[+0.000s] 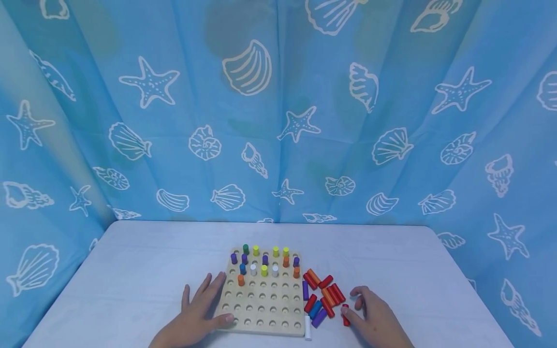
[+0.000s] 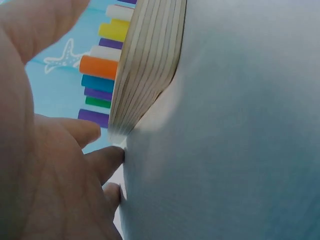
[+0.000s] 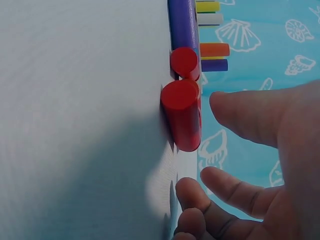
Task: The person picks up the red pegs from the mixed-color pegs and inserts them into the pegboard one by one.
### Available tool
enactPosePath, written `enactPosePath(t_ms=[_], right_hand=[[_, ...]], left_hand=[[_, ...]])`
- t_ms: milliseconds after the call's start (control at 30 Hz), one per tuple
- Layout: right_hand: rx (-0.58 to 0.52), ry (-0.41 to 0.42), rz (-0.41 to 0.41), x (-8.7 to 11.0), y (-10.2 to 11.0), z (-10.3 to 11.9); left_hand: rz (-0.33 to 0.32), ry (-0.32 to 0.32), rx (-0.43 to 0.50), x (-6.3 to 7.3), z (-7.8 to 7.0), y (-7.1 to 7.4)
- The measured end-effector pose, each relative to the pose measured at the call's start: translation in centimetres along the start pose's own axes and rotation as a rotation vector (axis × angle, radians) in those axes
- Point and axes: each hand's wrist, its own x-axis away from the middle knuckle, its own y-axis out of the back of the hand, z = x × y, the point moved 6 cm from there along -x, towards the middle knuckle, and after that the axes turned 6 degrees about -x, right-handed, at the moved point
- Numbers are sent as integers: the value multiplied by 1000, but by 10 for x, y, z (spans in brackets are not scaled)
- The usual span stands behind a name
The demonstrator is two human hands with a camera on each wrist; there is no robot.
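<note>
Right wrist view says it best: the right grip (image 1: 372, 316) has thumb and fingers apart with a red peg (image 3: 184, 115) lying in the gap, and I can see daylight on the thumb side, so I wouldn't call it clamped. From head height the thumb tip overlaps that peg, so it's super close either way.

Left grip (image 1: 197, 309) is spread too, fingers along the pegboard's (image 1: 261, 331) edge to its right, thumb over the near corner. Can't tell how hard it presses, if at all.

What could go sideways, imo: that peg is round and flat on the table (image 1: 165, 261), so if the thumb or a finger lands first it'll probably roll off toward the other side of the right grip. Pinch it off-centre and it'll likely tip or twist.

Then there's clutter. Loose pegs (image 1: 327, 307) sit just left of the right grip, with a white peg (image 1: 308, 328) lying beside the board's near corner. A low sweep leftward could scatter those. And if the left grip is only resting lightly, a bump might slide the board and jostle the standing pegs (image 1: 264, 270) ahead of it.
</note>
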Motion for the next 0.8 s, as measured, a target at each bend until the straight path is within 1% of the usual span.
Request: enactPosePath(t_ms=[267, 567, 800], right_hand=[[6, -3, 4, 0, -4, -2], [43, 13, 18, 1, -6, 0], [40, 11, 9, 2, -7, 0]], left_hand=[[-7, -37, -43, 0, -2, 0], [-26, -77, -62, -1, -3, -1], [-34, -79, -55, 0, -2, -2]])
